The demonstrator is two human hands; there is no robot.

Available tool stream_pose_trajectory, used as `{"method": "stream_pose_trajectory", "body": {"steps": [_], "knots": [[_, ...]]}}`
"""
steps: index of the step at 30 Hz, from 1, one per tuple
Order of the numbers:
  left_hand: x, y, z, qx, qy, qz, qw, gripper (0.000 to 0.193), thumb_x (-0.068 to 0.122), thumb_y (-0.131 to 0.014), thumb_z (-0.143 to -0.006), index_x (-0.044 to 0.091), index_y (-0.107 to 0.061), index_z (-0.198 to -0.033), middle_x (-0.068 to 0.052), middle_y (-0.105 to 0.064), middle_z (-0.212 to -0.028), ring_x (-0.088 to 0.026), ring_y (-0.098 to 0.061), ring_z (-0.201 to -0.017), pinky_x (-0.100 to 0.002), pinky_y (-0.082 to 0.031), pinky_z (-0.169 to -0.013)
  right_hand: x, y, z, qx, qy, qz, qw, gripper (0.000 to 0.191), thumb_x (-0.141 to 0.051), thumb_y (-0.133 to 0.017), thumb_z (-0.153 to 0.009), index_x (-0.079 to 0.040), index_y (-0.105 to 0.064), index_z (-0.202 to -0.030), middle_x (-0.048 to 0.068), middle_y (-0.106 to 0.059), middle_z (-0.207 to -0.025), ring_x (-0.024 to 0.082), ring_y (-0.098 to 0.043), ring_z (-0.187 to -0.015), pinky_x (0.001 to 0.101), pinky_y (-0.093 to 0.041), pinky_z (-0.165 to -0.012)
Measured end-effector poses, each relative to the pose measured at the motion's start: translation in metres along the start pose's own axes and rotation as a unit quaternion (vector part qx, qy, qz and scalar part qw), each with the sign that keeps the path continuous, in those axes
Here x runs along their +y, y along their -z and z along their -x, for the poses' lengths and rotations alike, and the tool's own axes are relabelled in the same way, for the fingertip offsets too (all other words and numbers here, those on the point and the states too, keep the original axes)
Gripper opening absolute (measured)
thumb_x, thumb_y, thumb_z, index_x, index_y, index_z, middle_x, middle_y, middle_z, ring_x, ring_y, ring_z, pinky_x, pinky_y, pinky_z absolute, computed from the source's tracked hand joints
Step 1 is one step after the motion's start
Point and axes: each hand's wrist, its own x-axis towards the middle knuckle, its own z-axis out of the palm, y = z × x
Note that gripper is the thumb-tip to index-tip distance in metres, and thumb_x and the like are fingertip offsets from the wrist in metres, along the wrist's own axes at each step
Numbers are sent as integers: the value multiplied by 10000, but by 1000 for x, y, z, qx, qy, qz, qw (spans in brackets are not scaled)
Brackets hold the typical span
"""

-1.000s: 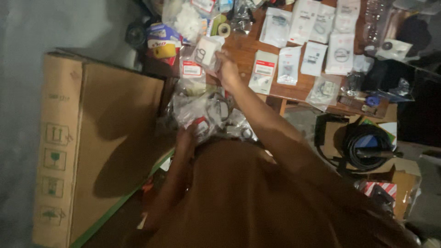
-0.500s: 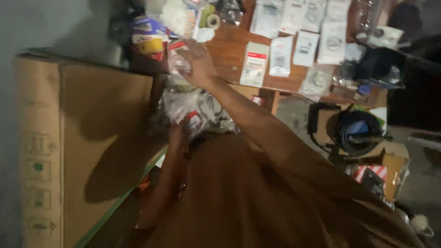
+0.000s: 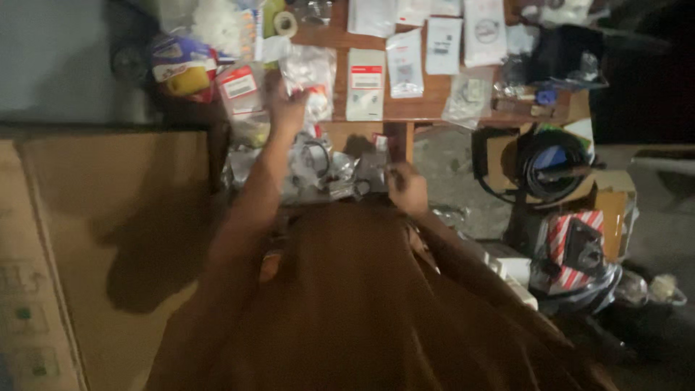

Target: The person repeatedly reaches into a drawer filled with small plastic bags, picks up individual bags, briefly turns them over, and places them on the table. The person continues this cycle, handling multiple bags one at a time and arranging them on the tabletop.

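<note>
Head view | left hand on clear bag, grip unclear | right hand fingers curled, contents unclear

The brown wooden tabletop looks smooth and dull. Glossy clear plastic parts bags catch the light, beside flat white paper-labelled packets. The big tan cardboard box is matt. The person's brown cloth garment looks soft and unshiny.

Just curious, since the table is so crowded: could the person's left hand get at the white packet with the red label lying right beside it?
Probably yes. The left hand is already up on the wooden table, and the white packet lies flat just beside it, with nothing on top.
</note>
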Motion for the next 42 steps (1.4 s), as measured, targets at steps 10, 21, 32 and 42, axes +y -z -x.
{"method": "stream_pose_trajectory", "body": {"steps": [10,21,32,42], "knots": [[25,-9,-18,18,-73,-343,936,466,132,-827,-800,29,-638,-1213,-231,-659,-1156,-469,-594,-1100,-535,-467,-963,18,-27,46,-247,-95,120,957,375,-413,-531,-1033,-89,-712,-1089,154,-737,-1049,358,-718,-920,459,-555,-815],[-30,-35,180,-286,-92,-302,905,503,331,-676,-986,150,-624,-1452,-161,-623,-1458,-367,-594,-1262,-502,-439,-1081,35,-54,-10,-204,158,186,948,649,-277,-689,-759,-91,-631,-1378,226,-538,-1435,448,-521,-1279,578,-448,-1042],[-25,10,145,-188,-122,-508,831,236,285,-682,-808,165,-785,-984,-128,-699,-1177,-384,-575,-1184,-589,-421,-953,22,-57,-13,-117,-57,99,987,480,-355,-661,-932,-110,-627,-1343,250,-633,-1306,450,-603,-1222,511,-486,-1072],[-30,15,142,-120,75,-356,924,170,251,-687,-891,100,-688,-968,-191,-685,-961,-428,-643,-931,-539,-502,-825,8,-57,-54,-28,-82,122,989,1053,-364,-867,-736,-123,-262,-1564,288,-377,-1495,509,-398,-1325,561,-410,-1054]]}}
